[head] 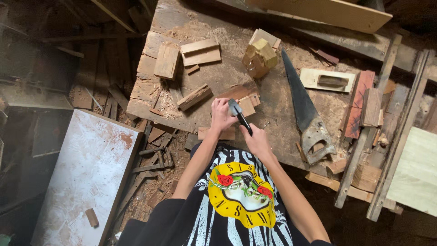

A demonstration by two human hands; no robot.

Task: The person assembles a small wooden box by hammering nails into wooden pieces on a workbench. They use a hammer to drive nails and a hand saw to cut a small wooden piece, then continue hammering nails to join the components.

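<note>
- Worn brown wooden workbench (273,109), dusted with sawdust, carries everything; no boxes, trays or other containers on it, all loose.
- Grey-bladed handsaw with wooden handle (306,114) lies right of centre, blade tip toward the far edge, handle near the near edge, well apart from both hands.
- Faceted pale yellow-brown wooden block (259,57) sits toward the far edge, apart from the hands.
- Small pale flat wooden offcut (247,105) rests near the near edge, just beyond the hands.
- Left hand (222,115) is closed over the offcut's near end, pinning it.
- Right hand (257,141) is clenched round the handle of a dark slim chisel-like tool (240,117).
- Tool's long axis runs from the right hand up-left to the offcut; tip meets wood beside the left fingers. Left hand nearer the wood.
</note>
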